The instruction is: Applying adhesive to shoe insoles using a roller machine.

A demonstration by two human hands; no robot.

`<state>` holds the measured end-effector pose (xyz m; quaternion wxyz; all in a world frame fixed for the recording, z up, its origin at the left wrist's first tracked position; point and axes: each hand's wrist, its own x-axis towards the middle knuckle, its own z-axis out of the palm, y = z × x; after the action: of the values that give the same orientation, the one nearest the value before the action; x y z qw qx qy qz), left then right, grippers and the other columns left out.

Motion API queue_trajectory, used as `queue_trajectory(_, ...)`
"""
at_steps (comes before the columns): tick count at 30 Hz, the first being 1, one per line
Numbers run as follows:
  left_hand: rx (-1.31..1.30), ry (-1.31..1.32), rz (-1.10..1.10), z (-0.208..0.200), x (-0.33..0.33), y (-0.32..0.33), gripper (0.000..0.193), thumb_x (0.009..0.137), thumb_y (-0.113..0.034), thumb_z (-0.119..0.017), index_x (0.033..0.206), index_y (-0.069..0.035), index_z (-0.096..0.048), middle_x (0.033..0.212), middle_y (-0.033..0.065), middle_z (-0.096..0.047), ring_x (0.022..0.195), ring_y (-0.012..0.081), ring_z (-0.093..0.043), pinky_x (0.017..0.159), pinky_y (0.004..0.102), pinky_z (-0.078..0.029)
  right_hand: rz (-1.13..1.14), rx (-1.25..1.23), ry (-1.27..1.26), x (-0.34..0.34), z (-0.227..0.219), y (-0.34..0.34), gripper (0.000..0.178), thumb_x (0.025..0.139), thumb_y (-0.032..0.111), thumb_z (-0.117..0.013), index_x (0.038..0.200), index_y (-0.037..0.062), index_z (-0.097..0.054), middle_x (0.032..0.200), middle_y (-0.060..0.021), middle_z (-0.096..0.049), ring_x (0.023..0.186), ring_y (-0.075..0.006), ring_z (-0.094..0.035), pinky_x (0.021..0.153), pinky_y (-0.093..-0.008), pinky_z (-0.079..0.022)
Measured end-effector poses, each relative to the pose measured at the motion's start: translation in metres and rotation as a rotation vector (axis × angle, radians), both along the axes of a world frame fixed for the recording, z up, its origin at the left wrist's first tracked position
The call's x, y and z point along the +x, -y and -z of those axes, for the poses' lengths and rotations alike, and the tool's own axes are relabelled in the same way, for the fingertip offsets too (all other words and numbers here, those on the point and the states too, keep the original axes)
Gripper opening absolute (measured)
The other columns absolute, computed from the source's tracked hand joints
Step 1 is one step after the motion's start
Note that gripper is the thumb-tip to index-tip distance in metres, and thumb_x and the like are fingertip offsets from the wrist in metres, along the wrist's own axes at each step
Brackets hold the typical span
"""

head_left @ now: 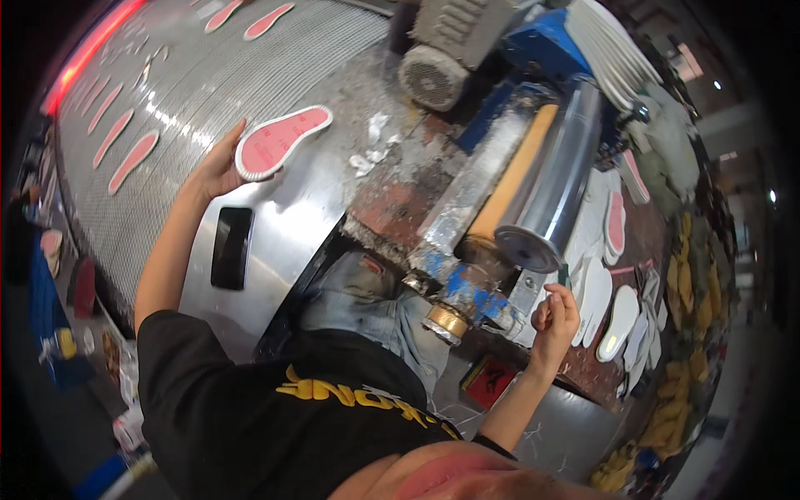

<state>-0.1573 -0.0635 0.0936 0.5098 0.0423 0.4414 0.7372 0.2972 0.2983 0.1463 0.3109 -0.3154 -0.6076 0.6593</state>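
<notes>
My left hand [220, 167] is closed on the heel end of a shoe sole [282, 143], which has a pink face and a white rim. The sole is held above a shiny metal sheet beside the ribbed conveyor. A black smartphone [232, 248] lies on that sheet, below my left wrist. On the other side, my right hand [555, 321] has its fingers curled, close to the lower end of a polished metal roller [557, 179]. A small dark green piece [564, 275] shows at its fingertips; whether the hand grips it is hard to make out.
Several pink soles [133, 162] lie on the ribbed conveyor [275, 62] at the left. A grey motor [433, 77] stands at the back. Beside the roller runs a tan roller [515, 175]. White soles [618, 323] lie at the right, and crumpled white scraps [367, 158] near the middle.
</notes>
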Motion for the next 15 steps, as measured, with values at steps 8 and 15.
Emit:
queue_trajectory(8, -0.103, 0.040, -0.465, 0.047, 0.010, 0.038, 0.065, 0.096, -0.053, -0.035, 0.127, 0.003, -0.047, 0.123, 0.0169, -0.057, 0.107, 0.0282, -0.059, 0.091, 0.0413, -0.050, 0.065, -0.068, 0.104, 0.010, 0.027, 0.006, 0.015, 0.093, 0.013, -0.053, 0.096, -0.0003, -0.060, 0.057, 0.0030, -0.042, 0.048, -0.0044, -0.037, 0.044, -0.0191, -0.027)
queue_trajectory(15, 0.038, 0.082, -0.733, 0.045, -0.049, -0.029, 0.065, 0.093, -0.048, -0.050, 0.130, 0.004, -0.041, 0.130, 0.0181, -0.048, 0.116, 0.0300, -0.049, 0.100, 0.0421, -0.041, 0.054, -0.095, 0.113, 0.030, 0.030, 0.014, 0.016, 0.093, 0.015, -0.055, 0.097, 0.0003, -0.060, 0.059, 0.0029, -0.044, 0.050, -0.0043, -0.038, 0.046, -0.0190, -0.029)
